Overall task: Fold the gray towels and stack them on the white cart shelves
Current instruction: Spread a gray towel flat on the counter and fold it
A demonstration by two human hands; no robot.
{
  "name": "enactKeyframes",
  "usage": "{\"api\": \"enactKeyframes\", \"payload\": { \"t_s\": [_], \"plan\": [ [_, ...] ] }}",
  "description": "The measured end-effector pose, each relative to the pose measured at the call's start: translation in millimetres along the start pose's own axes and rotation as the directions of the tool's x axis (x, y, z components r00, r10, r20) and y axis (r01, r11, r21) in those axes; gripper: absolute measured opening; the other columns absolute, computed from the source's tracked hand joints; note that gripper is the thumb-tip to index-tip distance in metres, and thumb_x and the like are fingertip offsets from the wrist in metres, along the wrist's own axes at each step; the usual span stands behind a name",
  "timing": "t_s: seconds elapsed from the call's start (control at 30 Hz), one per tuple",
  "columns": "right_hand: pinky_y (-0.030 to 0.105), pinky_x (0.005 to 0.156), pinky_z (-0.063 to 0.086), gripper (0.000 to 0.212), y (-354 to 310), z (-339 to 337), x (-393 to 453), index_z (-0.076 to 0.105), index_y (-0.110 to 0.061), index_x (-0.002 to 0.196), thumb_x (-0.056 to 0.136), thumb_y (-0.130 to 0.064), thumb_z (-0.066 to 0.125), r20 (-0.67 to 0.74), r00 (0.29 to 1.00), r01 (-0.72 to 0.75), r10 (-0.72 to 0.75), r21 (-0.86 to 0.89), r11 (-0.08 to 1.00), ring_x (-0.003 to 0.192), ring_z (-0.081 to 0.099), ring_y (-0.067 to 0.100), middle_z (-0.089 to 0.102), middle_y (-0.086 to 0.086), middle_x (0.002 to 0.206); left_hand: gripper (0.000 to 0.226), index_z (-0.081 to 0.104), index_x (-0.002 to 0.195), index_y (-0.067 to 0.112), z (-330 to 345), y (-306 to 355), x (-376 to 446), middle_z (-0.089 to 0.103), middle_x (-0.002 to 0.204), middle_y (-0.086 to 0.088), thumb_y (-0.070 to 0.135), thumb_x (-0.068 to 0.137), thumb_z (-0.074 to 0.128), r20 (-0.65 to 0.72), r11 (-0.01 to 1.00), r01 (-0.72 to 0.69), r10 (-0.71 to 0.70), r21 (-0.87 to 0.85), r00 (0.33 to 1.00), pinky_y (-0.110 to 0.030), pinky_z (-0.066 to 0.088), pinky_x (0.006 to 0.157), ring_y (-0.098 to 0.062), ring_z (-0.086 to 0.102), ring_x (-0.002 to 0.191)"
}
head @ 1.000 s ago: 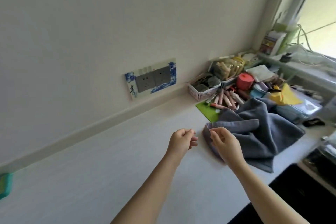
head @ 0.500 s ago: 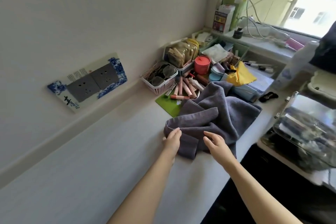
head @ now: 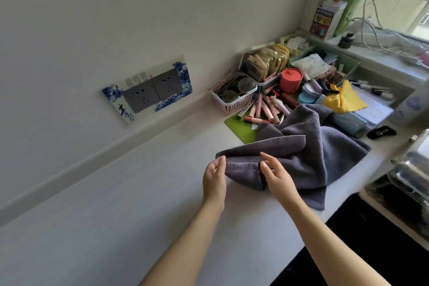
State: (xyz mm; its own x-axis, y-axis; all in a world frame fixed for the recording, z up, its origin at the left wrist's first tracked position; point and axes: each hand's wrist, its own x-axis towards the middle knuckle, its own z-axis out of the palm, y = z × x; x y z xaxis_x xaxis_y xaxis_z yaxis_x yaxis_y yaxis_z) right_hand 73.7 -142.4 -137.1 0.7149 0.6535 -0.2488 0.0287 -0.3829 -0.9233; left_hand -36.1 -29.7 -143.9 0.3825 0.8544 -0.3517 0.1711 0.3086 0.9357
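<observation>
A crumpled gray towel lies on the white counter, spread toward the clutter at the back. My left hand pinches the towel's near left corner between thumb and fingertips. A hand's width to the right, my right hand pinches the same hem. The stretch of hem between my hands is slightly raised and taut. No white cart is in view.
Behind the towel are a green mat with pink tubes, a pink basket of glasses, a red jar and a yellow cloth. A wall socket plate sits left. A clear container stands at the right edge.
Both hands went from resting flat on the towel's near fold to pinching its hem. The view swung left and down a little; the towel stays in the same heap.
</observation>
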Motion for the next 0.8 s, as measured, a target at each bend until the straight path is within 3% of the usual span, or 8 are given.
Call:
{"api": "enactKeyframes", "payload": {
  "t_s": [0.07, 0.2, 0.3, 0.37, 0.43, 0.53, 0.63, 0.8],
  "plan": [
    [0.025, 0.092, 0.044, 0.035, -6.7, 9.5, -0.7, 0.050, -0.030, 0.131, 0.096, -0.027, 0.051, -0.005, 0.999, 0.052, -0.052, -0.031, 0.998, 0.106, 0.059, 0.011, 0.063, -0.007, 0.109, 0.035, 0.066, 0.098, 0.012, -12.3, 3.0, -4.8, 0.070, 0.100, -0.005, 0.043, 0.084, 0.060, -0.074, 0.999, -0.016, 0.013, -0.047, 0.997, -0.028, 0.050, 0.088, -0.018, 0.064, 0.097],
    [0.031, 0.086, 0.048, 0.048, -32.2, 51.9, -13.9, 0.038, -0.037, 0.139, 0.093, -0.032, 0.054, 0.075, 0.979, 0.201, -0.192, -0.156, 0.967, 0.098, 0.060, 0.014, 0.063, -0.005, 0.107, 0.012, 0.058, 0.081, 0.013, -63.5, 12.5, -22.4, 0.061, 0.081, 0.001, 0.020, 0.086, 0.067, -0.231, 0.993, -0.069, 0.045, -0.097, 0.972, -0.021, 0.047, 0.076, -0.014, 0.057, 0.079],
    [0.027, 0.068, 0.049, 0.063, -49.9, 88.6, -30.6, 0.022, -0.044, 0.142, 0.091, -0.029, 0.057, 0.146, 0.944, 0.320, -0.295, -0.198, 0.927, 0.073, 0.061, 0.008, 0.063, -0.009, 0.080, 0.014, 0.051, 0.087, 0.015, -107.8, 14.0, -45.7, 0.056, 0.082, 0.001, 0.015, 0.088, 0.065, -0.266, 0.989, -0.123, 0.097, -0.084, 0.959, -0.011, 0.042, 0.066, -0.013, 0.053, 0.076],
    [0.026, 0.064, 0.049, 0.064, -58.8, 115.8, -42.5, 0.022, -0.043, 0.142, 0.092, -0.027, 0.057, 0.264, 0.908, 0.385, -0.325, -0.223, 0.895, 0.067, 0.060, 0.009, 0.059, -0.007, 0.072, 0.015, 0.052, 0.099, 0.019, -139.5, 7.9, -59.5, 0.060, 0.092, 0.000, 0.015, 0.089, 0.063, -0.268, 0.983, -0.124, 0.084, -0.135, 0.960, -0.016, 0.044, 0.073, -0.013, 0.057, 0.083],
    [0.028, 0.069, 0.051, 0.055, -63.6, 146.2, -51.4, 0.030, -0.040, 0.141, 0.093, -0.030, 0.055, 0.428, 0.853, 0.437, -0.297, -0.276, 0.856, 0.071, 0.059, 0.011, 0.059, -0.004, 0.078, 0.017, 0.055, 0.105, 0.021, -173.4, 0.5, -72.0, 0.064, 0.104, -0.002, 0.017, 0.091, 0.062, -0.272, 0.980, -0.120, 0.073, -0.160, 0.960, -0.022, 0.046, 0.082, -0.014, 0.060, 0.094],
    [0.029, 0.076, 0.049, 0.047, -62.5, 201.1, -76.3, 0.039, -0.036, 0.138, 0.093, -0.034, 0.053, 0.616, 0.745, 0.534, -0.256, -0.321, 0.782, 0.079, 0.059, 0.014, 0.059, 0.000, 0.091, 0.014, 0.059, 0.100, 0.024, -232.9, -20.7, -98.4, 0.062, 0.102, 0.000, 0.012, 0.093, 0.057, -0.384, 0.984, -0.111, 0.049, -0.141, 0.922, -0.019, 0.044, 0.079, -0.013, 0.058, 0.094],
    [0.031, 0.093, 0.044, 0.039, -51.2, 248.3, -107.3, 0.048, -0.036, 0.133, 0.094, -0.038, 0.051, 0.738, 0.653, 0.588, -0.169, -0.353, 0.728, 0.105, 0.057, 0.019, 0.059, 0.002, 0.111, 0.015, 0.058, 0.100, 0.021, -290.8, -45.1, -126.7, 0.060, 0.098, 0.005, 0.009, 0.093, 0.053, -0.542, 0.993, -0.093, 0.038, -0.073, 0.840, -0.014, 0.041, 0.074, -0.012, 0.055, 0.094],
    [0.040, 0.107, 0.029, 0.036, -33.0, 302.6, -153.4, 0.050, -0.041, 0.130, 0.096, -0.047, 0.039, 0.794, 0.606, 0.685, -0.047, -0.491, 0.538, 0.129, 0.036, 0.026, 0.046, -0.007, 0.140, 0.019, 0.060, 0.109, 0.006, -375.4, -86.5, -168.1, 0.062, 0.114, -0.008, 0.004, 0.094, 0.048, -0.697, 0.998, 0.058, -0.036, 0.008, 0.716, -0.019, 0.037, 0.084, -0.019, 0.055, 0.106]
  ]
}}
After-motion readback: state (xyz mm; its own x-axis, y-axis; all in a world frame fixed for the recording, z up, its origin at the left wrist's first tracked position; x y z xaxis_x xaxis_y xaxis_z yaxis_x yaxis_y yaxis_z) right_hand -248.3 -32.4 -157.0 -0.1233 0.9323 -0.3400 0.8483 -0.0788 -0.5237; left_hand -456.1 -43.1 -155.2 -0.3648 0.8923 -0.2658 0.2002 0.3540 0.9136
